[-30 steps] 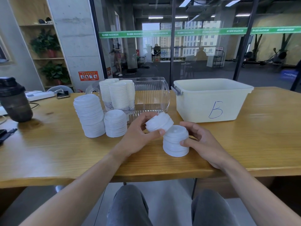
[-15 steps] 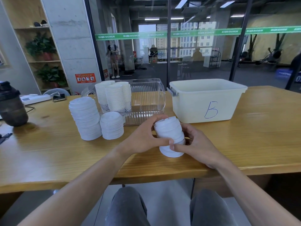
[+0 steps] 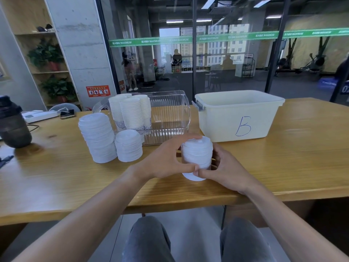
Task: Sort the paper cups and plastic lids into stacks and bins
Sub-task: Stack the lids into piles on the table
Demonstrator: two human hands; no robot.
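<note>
A stack of white plastic lids [image 3: 197,154] stands on the wooden table [image 3: 283,167] near its front edge. My left hand [image 3: 166,159] wraps it from the left and my right hand [image 3: 224,169] from the right, thumbs meeting in front. To the left stand a tall lid stack [image 3: 98,138] and a shorter lid stack [image 3: 128,145]. Stacks of paper cups [image 3: 130,112] sit in the left end of a clear plastic bin [image 3: 170,112]. A cream bin marked "B" [image 3: 238,115] stands behind my hands to the right.
A dark shaker bottle [image 3: 13,123] stands at the table's left edge, with a power strip [image 3: 39,116] and a phone [image 3: 67,114] behind it. A glass wall runs behind the table. My knees show below the front edge.
My left hand brought a small bunch of lids down onto the stack by my right hand. Both hands now close around the joined, taller stack.
</note>
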